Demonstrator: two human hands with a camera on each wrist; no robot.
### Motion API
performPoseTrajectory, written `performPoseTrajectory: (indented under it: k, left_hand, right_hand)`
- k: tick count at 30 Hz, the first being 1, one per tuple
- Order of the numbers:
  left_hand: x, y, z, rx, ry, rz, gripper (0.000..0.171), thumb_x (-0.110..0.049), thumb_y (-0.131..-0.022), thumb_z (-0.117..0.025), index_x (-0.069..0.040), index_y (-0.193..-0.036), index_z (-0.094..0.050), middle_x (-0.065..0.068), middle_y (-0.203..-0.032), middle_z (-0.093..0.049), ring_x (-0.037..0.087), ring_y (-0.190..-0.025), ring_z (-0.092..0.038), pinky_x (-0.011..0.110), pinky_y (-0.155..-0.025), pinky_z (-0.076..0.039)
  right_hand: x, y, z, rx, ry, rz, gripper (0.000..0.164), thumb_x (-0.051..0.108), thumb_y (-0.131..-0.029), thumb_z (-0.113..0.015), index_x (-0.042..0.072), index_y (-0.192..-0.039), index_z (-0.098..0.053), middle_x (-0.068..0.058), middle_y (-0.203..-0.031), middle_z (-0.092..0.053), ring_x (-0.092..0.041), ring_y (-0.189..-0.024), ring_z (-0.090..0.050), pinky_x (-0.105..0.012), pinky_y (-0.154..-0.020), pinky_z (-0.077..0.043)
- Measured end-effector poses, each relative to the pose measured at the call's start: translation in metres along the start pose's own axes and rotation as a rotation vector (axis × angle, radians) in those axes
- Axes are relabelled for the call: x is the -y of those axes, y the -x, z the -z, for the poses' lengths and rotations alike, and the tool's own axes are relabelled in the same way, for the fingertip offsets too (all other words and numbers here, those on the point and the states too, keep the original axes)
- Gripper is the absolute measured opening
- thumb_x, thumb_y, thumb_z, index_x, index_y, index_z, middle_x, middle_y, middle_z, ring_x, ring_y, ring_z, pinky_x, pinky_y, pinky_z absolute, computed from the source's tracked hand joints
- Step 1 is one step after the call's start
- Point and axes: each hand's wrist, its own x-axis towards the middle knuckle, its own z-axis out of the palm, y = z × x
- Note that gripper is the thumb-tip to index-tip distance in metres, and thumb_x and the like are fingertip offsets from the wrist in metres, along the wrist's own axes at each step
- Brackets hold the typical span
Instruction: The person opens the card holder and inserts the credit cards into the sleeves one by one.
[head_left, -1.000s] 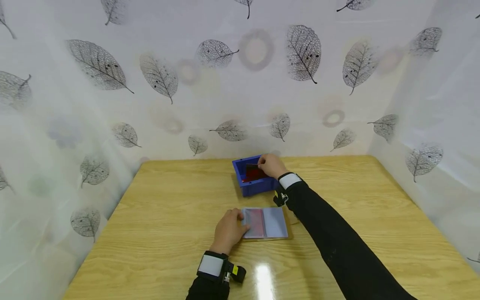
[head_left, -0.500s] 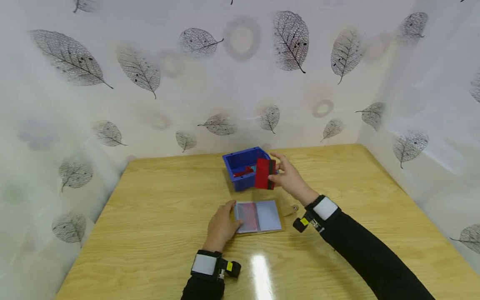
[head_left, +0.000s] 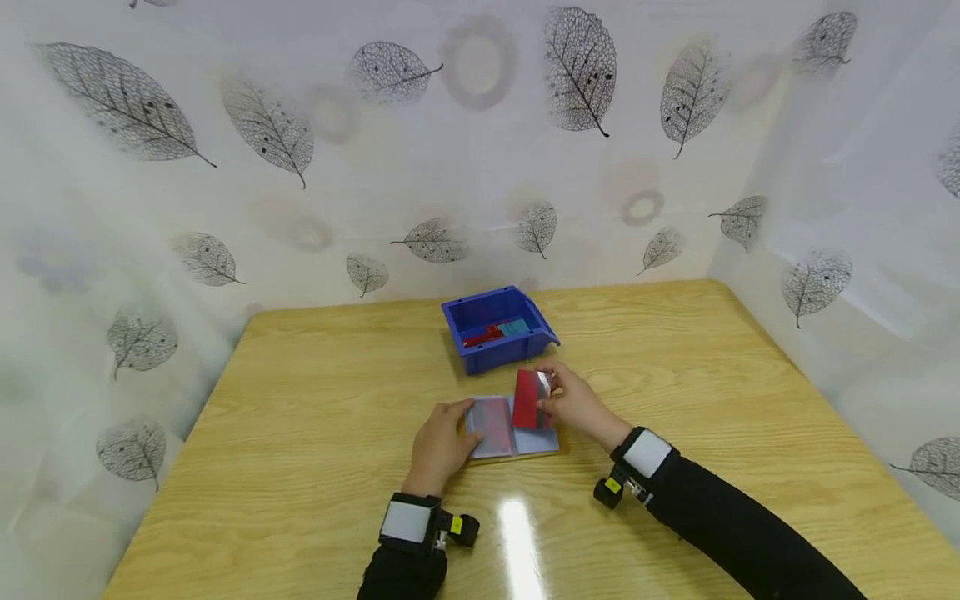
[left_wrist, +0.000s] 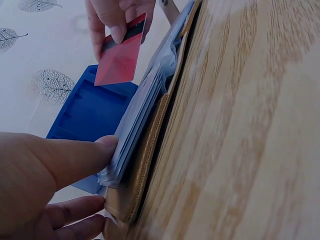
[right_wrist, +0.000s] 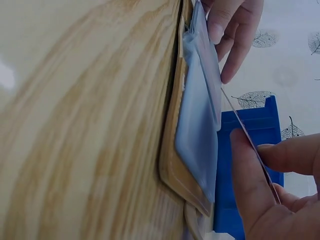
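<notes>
An open card holder with clear plastic sleeves and a tan stitched cover lies on the table. My left hand holds its left side, thumb on the sleeves and fingers at the cover's edge. A reddish card shows through the left sleeves. My right hand pinches a red card with a dark stripe between thumb and fingers. This card stands tilted above the holder's right-hand sleeve; in the right wrist view it appears edge-on, beside the sleeves.
Behind the holder, a blue plastic bin contains a red item and a teal one. The wood-grain table ends at a leaf-patterned curtain at the back and sides.
My right hand has lifted the red card out of the blue bin and brought it forward and down over the holder's right side. The left hand stays at the holder's left edge.
</notes>
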Motion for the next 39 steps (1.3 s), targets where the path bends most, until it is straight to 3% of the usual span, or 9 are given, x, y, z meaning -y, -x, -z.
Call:
performPoseTrajectory:
  k: [5,17,23,29,33,39]
  left_hand:
    - [0.000,0.001,-0.001,0.002,0.000,0.012,0.051,-0.022,-0.083,-0.078,-0.009,-0.130,-0.062,0.019,-0.116,-0.060,0.035,-0.103,-0.061,0.048,-0.085,-0.050]
    - [-0.001,-0.001,0.002,-0.001,-0.006,0.032,0.051,-0.023,-0.083,-0.078,-0.010,-0.130,-0.062,0.017,-0.116,-0.060,0.033,-0.104,-0.060,0.047,-0.086,-0.049]
    - [-0.002,-0.001,0.001,0.003,-0.013,0.035,0.051,-0.023,-0.083,-0.078,-0.010,-0.130,-0.062,0.017,-0.116,-0.060,0.033,-0.104,-0.061,0.047,-0.086,-0.049]
    - [-0.003,0.000,0.002,-0.003,-0.019,0.034,0.051,-0.024,-0.083,-0.078,-0.010,-0.130,-0.062,0.017,-0.115,-0.060,0.032,-0.101,-0.061,0.047,-0.085,-0.050]
    - [-0.003,0.000,0.001,-0.003,-0.023,0.028,0.051,-0.025,-0.083,-0.078,-0.010,-0.130,-0.062,0.017,-0.116,-0.060,0.032,-0.101,-0.061,0.047,-0.085,-0.050]
    - [-0.003,0.001,0.002,-0.013,-0.032,0.014,0.051,-0.026,-0.083,-0.078,-0.009,-0.129,-0.063,0.017,-0.114,-0.061,0.032,-0.100,-0.062,0.046,-0.083,-0.050]
  right_hand:
    - [0.001,0.000,-0.006,-0.018,0.074,-0.038,0.058,-0.013,-0.083,-0.063,-0.004,-0.136,-0.043,-0.017,-0.095,-0.046,-0.017,-0.063,-0.060,-0.034,-0.054,-0.056]
    - [0.005,0.003,-0.015,-0.006,0.237,-0.085,0.059,-0.002,-0.084,-0.069,-0.006,-0.138,-0.044,-0.014,-0.091,-0.057,-0.018,-0.065,-0.064,-0.030,-0.054,-0.055]
    - [0.007,0.003,-0.017,0.085,0.354,-0.083,0.059,0.010,-0.085,-0.072,-0.006,-0.137,-0.048,-0.006,-0.070,-0.058,-0.013,-0.049,-0.057,-0.028,-0.048,-0.048]
    - [0.012,0.001,-0.021,0.206,0.403,-0.038,0.055,0.008,-0.088,-0.069,-0.005,-0.137,-0.048,-0.004,-0.065,-0.052,-0.012,-0.048,-0.051,-0.026,-0.047,-0.043]
    - [0.017,-0.002,-0.027,0.225,0.449,-0.010,0.057,0.005,-0.089,-0.067,-0.010,-0.139,-0.044,-0.006,-0.069,-0.055,-0.012,-0.049,-0.052,-0.026,-0.048,-0.045]
    - [0.023,-0.005,-0.040,0.197,0.435,-0.067,0.058,0.000,-0.088,-0.066,-0.012,-0.139,-0.042,-0.017,-0.092,-0.065,-0.014,-0.054,-0.060,-0.028,-0.051,-0.053]
